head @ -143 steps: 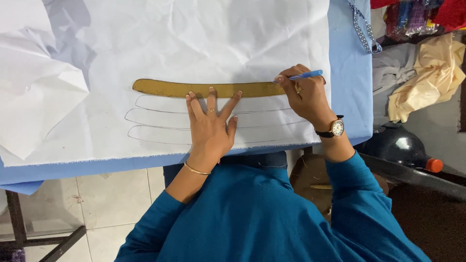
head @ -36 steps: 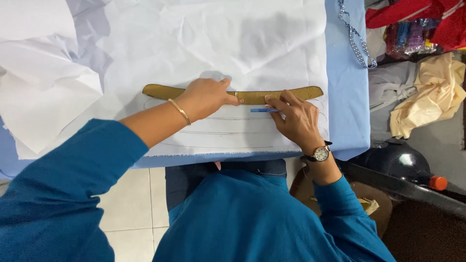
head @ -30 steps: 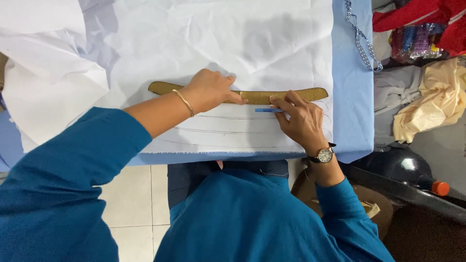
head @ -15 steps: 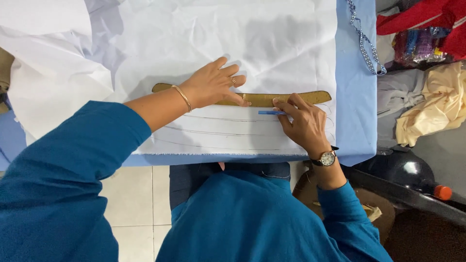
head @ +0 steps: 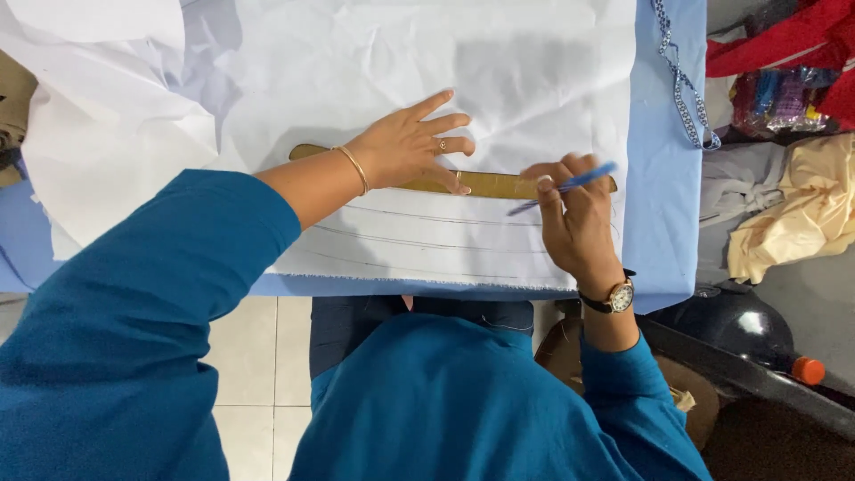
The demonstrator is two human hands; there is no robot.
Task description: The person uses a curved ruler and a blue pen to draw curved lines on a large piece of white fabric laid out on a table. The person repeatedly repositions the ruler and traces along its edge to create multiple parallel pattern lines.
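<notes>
Curved ruler (head: pixel 499 184) middle under left hand (head: pixel 405 151)

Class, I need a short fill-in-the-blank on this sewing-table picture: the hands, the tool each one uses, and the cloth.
1. The left hand presses flat on the curved brown ____.
2. The right hand holds a slim ____ pen.
3. The white fabric sheet carries ____ curved drawn lines below the template.
4. The right wrist wears a ____.

Missing words: template; blue; three; watch
</notes>
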